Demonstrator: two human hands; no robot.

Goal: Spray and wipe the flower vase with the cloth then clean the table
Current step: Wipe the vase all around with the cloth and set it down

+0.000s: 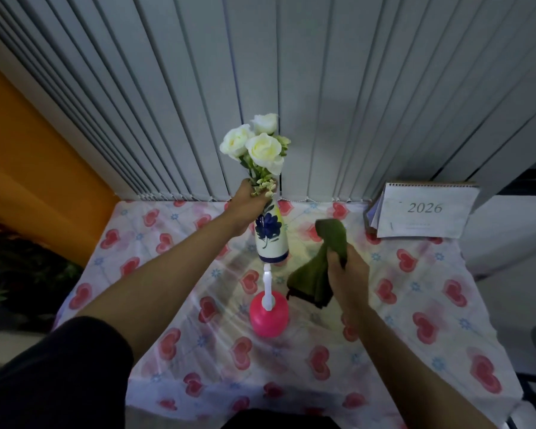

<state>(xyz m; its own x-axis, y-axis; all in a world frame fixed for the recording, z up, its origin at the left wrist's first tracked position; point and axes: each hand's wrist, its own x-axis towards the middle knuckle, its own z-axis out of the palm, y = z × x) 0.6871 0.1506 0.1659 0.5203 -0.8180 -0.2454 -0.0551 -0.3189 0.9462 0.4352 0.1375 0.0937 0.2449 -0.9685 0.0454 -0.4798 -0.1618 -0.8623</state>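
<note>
A white flower vase (271, 239) with a blue painted flower and a blue base holds white roses (256, 144). My left hand (249, 201) grips its neck, just under the blooms; whether its base touches the table I cannot tell. My right hand (345, 269) is closed on a dark green cloth (317, 264), which hangs in folds to the right of the vase, apart from it. A pink spray bottle (270, 314) with a white nozzle stands upright on the table, directly in front of the vase.
The table (174, 305) wears a white cloth printed with red hearts. A 2026 desk calendar (424, 210) stands at the back right corner. Grey vertical blinds (291, 88) hang close behind. An orange wall and plants sit on the left.
</note>
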